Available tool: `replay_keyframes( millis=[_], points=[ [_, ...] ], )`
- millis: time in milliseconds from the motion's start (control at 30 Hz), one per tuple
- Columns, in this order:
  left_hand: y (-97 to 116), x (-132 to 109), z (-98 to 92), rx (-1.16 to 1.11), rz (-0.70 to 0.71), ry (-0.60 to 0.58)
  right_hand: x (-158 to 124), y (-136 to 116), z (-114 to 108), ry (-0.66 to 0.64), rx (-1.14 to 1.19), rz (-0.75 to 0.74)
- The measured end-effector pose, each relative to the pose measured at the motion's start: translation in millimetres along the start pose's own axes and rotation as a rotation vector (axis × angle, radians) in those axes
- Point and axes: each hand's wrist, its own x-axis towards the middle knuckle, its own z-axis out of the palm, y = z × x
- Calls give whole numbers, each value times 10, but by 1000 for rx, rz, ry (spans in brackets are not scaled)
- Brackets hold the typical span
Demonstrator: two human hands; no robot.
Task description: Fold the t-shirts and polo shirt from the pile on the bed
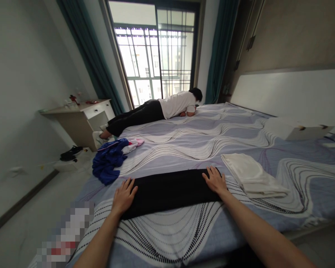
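Observation:
A long folded black garment, perhaps trousers, lies flat across the near part of the patterned bed. On its left end rests my left hand, palm down with the fingers spread. My right hand lies flat on the opposite end, its fingers also apart. Neither hand grips the cloth. Just right of my right hand is a folded white garment. Beyond my left hand sits a crumpled blue garment with a pink and white piece beside it.
Across the bed's far side lies a person in a white top and black trousers. A white box stands on the bed at right, near the headboard. A desk with small items is at left, with dark shoes below.

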Motion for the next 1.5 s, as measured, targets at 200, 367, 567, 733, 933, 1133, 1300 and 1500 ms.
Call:
replay_keyframes(
  millis=[200, 367, 567, 733, 933, 1133, 1300, 1500],
  points=[
    [-89, -227, -18, -103, -2, 74, 17, -13, -29, -34, -1, 5],
    [-168, -571, -43, -35, -181, 179, -57, -140, -93, 49, -85, -1],
    [-192, -852, -75, -15, -194, 176, -569, -992, 79, 167, -40, -282],
    [-174, -868, -98, -52, -179, 164, -1228, -1981, 303, 27, 149, -590],
    [-161, -889, -135, -154, -190, 212, -1560, -2622, 326, -7, 231, -884],
    [-183, -885, -158, -232, -222, 237, -1593, -2928, 408, 44, 227, -806],
    [-231, -846, -165, -222, -211, 262, -1524, -3020, 379, 51, 246, -755],
    [-330, -771, -133, -187, -231, 242, -1238, -2893, -52, 56, 910, -315]
  ],
)
